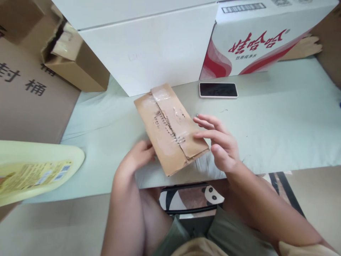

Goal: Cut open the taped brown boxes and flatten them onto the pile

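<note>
A flat brown cardboard box (173, 124) is at the middle of the bed-like surface, set at a slant. Clear tape runs along its centre seam, and the tape and paper there look scuffed and torn. My left hand (140, 154) grips the box at its lower left edge, with the fingertips hidden behind it. My right hand (220, 142) is open at the box's right side, fingers spread. Its index fingertip is at the box's right edge; I cannot tell whether it presses on it.
A phone (218, 90) lies on the pale green cloth (279, 113). Behind stand a large white box (149, 53) and a red-and-white carton (247, 46). Brown cartons (32, 96) and a small open box (82, 67) are at left, with a yellow bottle (39, 170) nearer.
</note>
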`<action>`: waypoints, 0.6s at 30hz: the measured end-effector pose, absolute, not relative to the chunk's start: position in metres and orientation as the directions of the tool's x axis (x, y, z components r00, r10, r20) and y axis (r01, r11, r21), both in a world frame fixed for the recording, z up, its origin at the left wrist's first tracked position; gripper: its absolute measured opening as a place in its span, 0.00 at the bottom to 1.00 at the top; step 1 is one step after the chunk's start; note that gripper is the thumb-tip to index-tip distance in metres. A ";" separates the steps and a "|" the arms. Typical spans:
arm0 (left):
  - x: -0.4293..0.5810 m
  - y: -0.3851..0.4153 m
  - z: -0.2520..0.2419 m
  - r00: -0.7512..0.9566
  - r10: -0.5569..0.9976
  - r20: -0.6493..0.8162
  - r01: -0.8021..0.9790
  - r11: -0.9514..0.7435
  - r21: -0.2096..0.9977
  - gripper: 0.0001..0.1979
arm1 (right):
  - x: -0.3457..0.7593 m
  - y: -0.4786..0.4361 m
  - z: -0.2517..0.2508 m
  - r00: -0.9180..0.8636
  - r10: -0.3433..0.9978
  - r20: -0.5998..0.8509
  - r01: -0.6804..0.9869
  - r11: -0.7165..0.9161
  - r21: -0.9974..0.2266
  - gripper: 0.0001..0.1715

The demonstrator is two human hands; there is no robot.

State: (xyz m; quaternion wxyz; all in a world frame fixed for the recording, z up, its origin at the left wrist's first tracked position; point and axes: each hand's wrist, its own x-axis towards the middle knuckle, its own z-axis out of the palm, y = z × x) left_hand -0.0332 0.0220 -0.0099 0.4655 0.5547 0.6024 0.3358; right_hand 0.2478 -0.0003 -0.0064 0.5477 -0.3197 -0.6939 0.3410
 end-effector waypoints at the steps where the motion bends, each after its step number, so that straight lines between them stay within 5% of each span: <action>1: -0.033 0.025 -0.011 0.013 0.970 -0.241 0.414 0.215 0.885 0.11 | 0.247 0.000 -0.007 -0.203 0.822 0.532 0.092 0.557 -0.825 0.18; 6: -0.039 0.035 -0.015 -0.361 0.932 -0.038 0.310 0.158 0.937 0.13 | 0.241 0.001 -0.008 -0.234 0.873 0.428 0.192 0.473 -0.860 0.18; 12: -0.047 0.034 -0.023 -0.252 0.941 0.224 0.128 -0.197 0.972 0.38 | 0.240 0.000 -0.008 -0.366 0.801 0.474 0.036 0.521 -0.853 0.15; 18: -0.044 0.029 -0.015 -0.210 0.955 0.209 0.161 -0.177 0.971 0.35 | 0.238 0.001 -0.003 -0.385 0.820 0.422 0.078 0.485 -0.871 0.20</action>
